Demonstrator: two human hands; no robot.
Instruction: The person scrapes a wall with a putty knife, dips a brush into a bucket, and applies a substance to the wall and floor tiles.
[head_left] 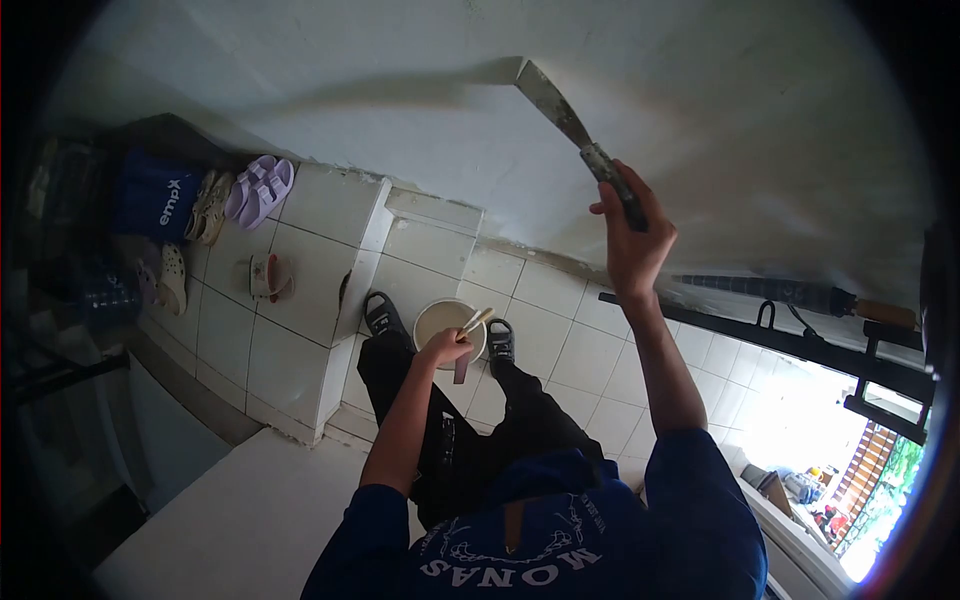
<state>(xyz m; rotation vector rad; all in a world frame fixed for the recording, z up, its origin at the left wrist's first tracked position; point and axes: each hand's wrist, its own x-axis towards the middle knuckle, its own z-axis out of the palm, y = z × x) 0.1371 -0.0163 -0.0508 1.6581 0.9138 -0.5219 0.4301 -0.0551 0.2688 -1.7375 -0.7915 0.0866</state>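
The right hand (632, 238) is closed around the handle of a putty knife (560, 108) whose blade meets the white wall (300, 60), while the left hand (446, 346) grips what looks like a second scraper (474, 322) over the bucket (440, 322) on the tiled floor (580, 350).

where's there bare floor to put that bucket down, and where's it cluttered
Bare tiles lie right of the bucket, between the person's right shoe and the black rail. More bare tiles sit between the raised tiled step and the single slipper. The far-left corner is crowded: purple sandals, other shoes and a blue bag.
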